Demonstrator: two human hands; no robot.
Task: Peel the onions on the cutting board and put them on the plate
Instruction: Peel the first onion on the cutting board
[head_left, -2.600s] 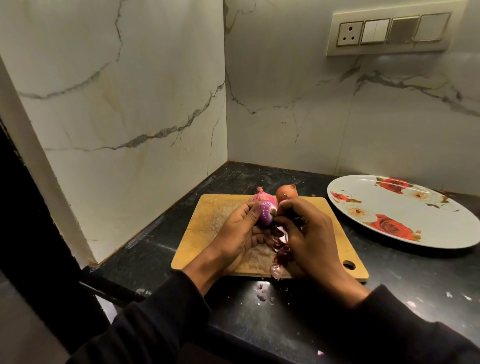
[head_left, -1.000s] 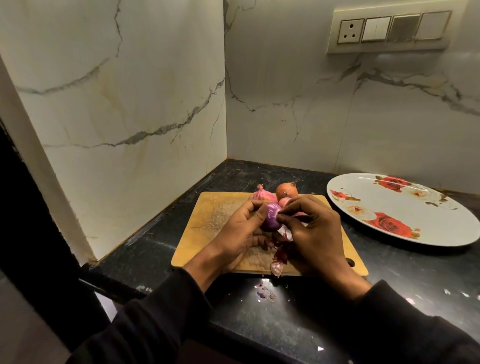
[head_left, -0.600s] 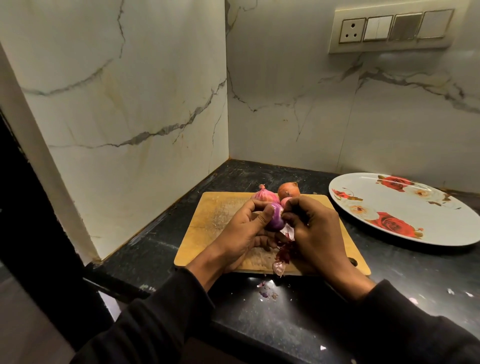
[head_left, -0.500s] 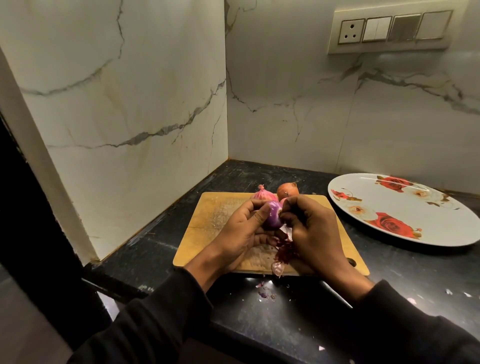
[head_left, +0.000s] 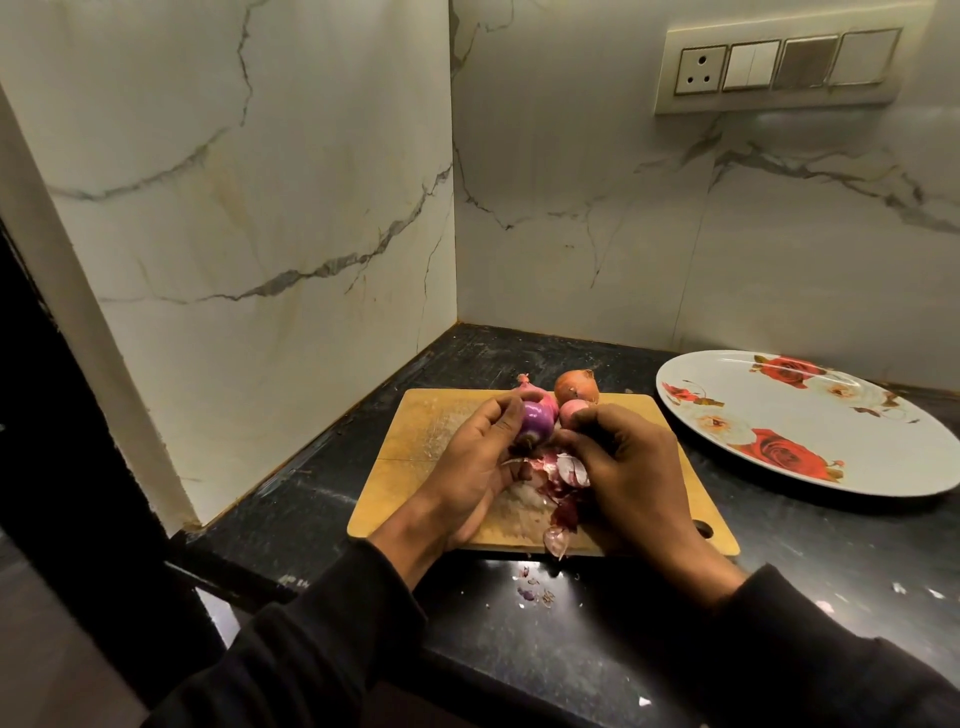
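Right hand shifted; four onions, one plate.

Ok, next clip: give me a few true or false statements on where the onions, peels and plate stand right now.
1. The left hand holds a purple onion. True.
2. A peeled onion already lies on the plate. False: the plate holds no onion.
3. Loose peels lie on the cutting board between the hands. True.
4. The brown onion sits on the plate. False: it sits at the far edge of the cutting board.
5. The right hand rests flat on the counter. False: it is over the board, fingers curled at the peels.
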